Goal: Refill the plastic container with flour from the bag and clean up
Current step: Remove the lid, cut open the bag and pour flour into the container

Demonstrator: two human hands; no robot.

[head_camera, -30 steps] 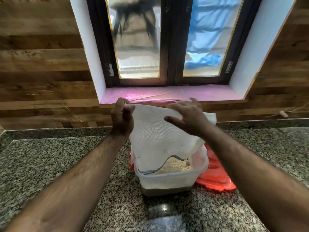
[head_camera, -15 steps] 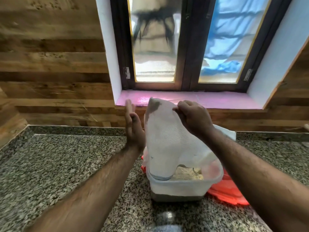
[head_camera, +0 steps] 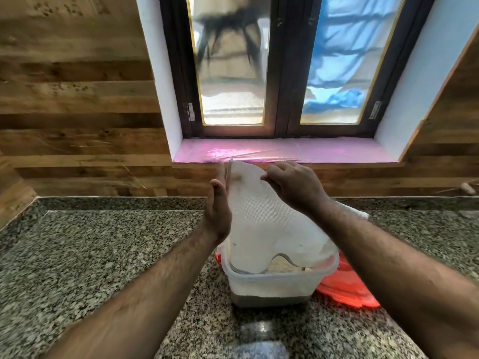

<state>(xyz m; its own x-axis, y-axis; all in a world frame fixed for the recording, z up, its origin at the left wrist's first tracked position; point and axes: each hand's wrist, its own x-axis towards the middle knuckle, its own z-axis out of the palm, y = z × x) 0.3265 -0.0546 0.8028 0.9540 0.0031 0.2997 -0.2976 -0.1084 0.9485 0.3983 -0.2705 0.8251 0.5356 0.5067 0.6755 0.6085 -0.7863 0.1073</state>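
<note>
white woven bag [head_camera: 261,224] upended over plastic container [head_camera: 272,283], right hand [head_camera: 295,187] pinching it.

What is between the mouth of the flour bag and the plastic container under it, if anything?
Nothing visible. The white flour bag, pinched at its top by the right hand, hangs with its open mouth already inside the rim of the plastic container. The red lid lies off, behind and right of the container.
</note>
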